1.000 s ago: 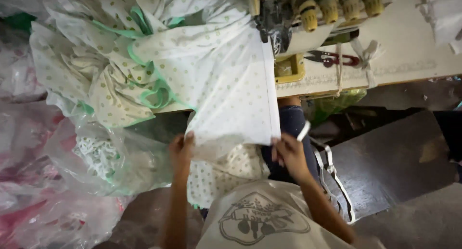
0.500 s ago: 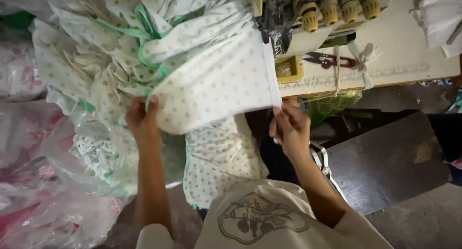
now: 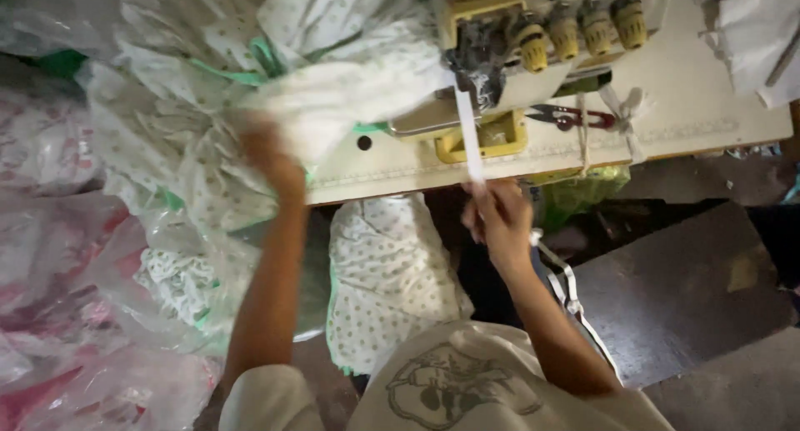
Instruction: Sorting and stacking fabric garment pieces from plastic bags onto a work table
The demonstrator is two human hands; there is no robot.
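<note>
The left hand [image 3: 271, 160] is gripping the dotted cloth [image 3: 350, 106] on the sewing machine [image 3: 517, 47] table, and the right hand [image 3: 498, 218] is pinching a white strip [image 3: 469, 139], which is best kept straight and tight.

My pale worktop [image 3: 692, 89] carries the yellow sewing machine [image 3: 533, 39], red-handled snips [image 3: 575, 116] just beside it, and dotted white cloth [image 3: 333, 89] spilling over its left end. Folded white fabric [image 3: 754, 31] lies at the right corner.
</note>
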